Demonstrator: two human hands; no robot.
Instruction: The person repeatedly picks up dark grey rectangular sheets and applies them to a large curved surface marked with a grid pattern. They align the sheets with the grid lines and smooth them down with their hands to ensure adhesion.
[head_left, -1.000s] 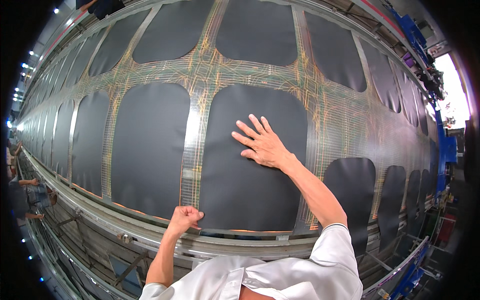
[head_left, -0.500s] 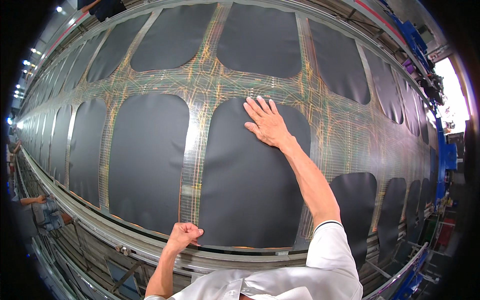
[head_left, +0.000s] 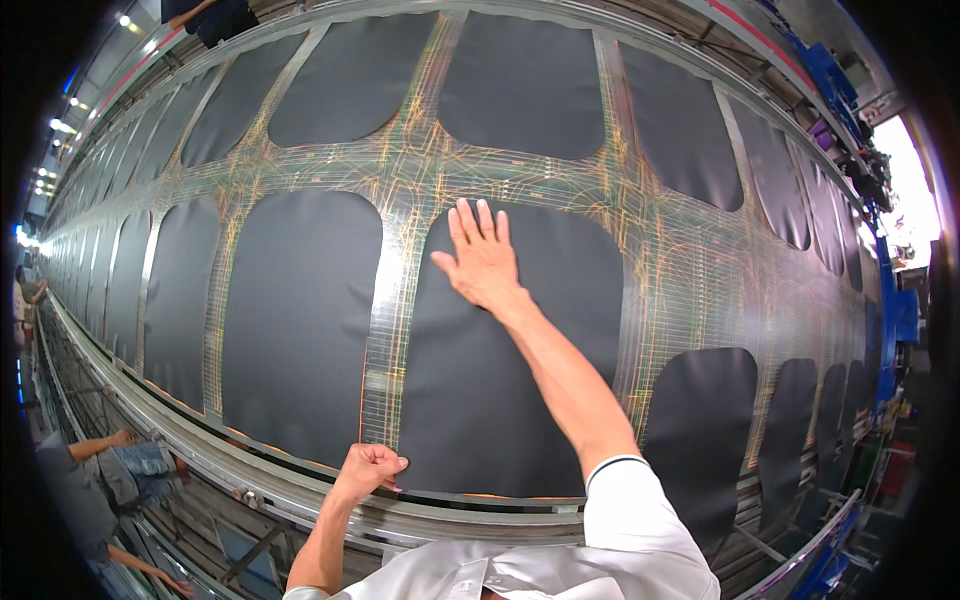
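Observation:
A dark, round-cornered fabric-like panel (head_left: 490, 390) lies flat on the table in front of me. My left hand (head_left: 368, 470) is closed at its near left corner, thumb and fingers pinching the edge. My right hand (head_left: 482, 258) lies open on the far left part of the same panel, palm down with fingers spread, fingertips close to its far edge. Faint creases run across the panel. Left of it, past a shiny strip, lies a similar dark panel (head_left: 295, 310). The table surface (head_left: 690, 270) is covered in many green, orange and yellow lines.
Further dark panels (head_left: 525, 85) lie in two rows along the long table. A metal rail (head_left: 260, 490) runs along its near edge. People (head_left: 120, 490) stand at the lower left, and another person (head_left: 210, 18) is across the table. Blue machinery (head_left: 885, 320) stands right.
My right hand has slid left across the panel, from near its far middle toward its far left corner. My left hand stays at the near corner. People at the lower left show more.

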